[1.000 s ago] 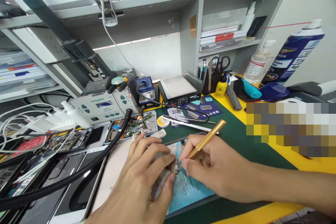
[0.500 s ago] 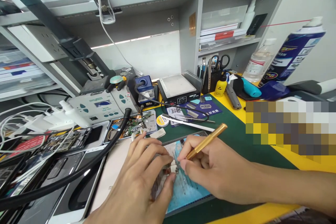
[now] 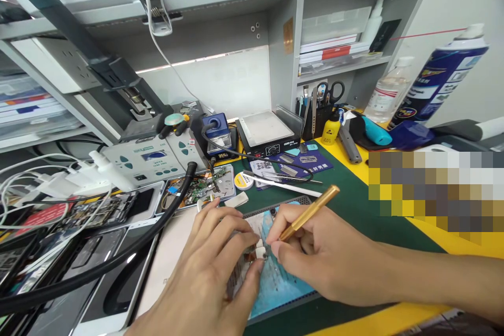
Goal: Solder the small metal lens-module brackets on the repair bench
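Note:
My right hand pinches a slim gold pen-shaped tool near its lower end; its tip is hidden by my fingers. The tool leans up and to the right. Beneath both hands lies a blue and grey work mat with a perforated dark edge. Across its left side my left hand rests with fingers bent. Its thumb and index finger close on a small white and copper-coloured part, mostly covered by the fingers. My right fingertips are just right of that part.
Phone panels, a black hose and a tray of circuit boards crowd the left. Behind are a soldering station, a hot plate and a white stick. A yellow bottle stands back right.
Almost nothing differs. The gold tool's upper end has shifted very slightly left; both hands stay in place over the mat.

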The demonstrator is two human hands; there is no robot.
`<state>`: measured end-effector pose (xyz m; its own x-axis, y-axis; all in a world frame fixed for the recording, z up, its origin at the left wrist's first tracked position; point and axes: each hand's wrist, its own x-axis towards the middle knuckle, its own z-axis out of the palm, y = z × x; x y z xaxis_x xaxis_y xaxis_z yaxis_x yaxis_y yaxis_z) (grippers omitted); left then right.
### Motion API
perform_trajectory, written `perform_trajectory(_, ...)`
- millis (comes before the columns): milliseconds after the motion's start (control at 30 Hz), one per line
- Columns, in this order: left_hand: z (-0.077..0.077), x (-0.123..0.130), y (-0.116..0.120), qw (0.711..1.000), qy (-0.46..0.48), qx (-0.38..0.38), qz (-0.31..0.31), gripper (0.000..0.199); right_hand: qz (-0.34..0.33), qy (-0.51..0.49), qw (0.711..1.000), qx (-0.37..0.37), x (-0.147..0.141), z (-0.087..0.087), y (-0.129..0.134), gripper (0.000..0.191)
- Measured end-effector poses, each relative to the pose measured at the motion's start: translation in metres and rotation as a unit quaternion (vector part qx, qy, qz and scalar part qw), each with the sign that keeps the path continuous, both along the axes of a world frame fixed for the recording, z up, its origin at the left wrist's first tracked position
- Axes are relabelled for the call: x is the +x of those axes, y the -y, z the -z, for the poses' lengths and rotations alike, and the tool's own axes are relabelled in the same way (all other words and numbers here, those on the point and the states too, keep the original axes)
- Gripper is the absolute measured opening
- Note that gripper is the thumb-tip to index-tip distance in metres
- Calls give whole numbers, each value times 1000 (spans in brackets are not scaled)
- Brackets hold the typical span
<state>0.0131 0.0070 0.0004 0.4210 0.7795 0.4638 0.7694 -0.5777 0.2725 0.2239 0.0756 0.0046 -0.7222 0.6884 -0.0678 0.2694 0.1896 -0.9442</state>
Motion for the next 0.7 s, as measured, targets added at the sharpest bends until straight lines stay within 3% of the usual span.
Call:
perform_trajectory(500,-2,1,0,1000,-4,-2,6,13,1,-10,1000,-4,1,-2,0,11)
perform_trajectory(700,-1,-2,1,1000,-26,-3,15,25,10,-17,1000,-13,1,1,-1,9)
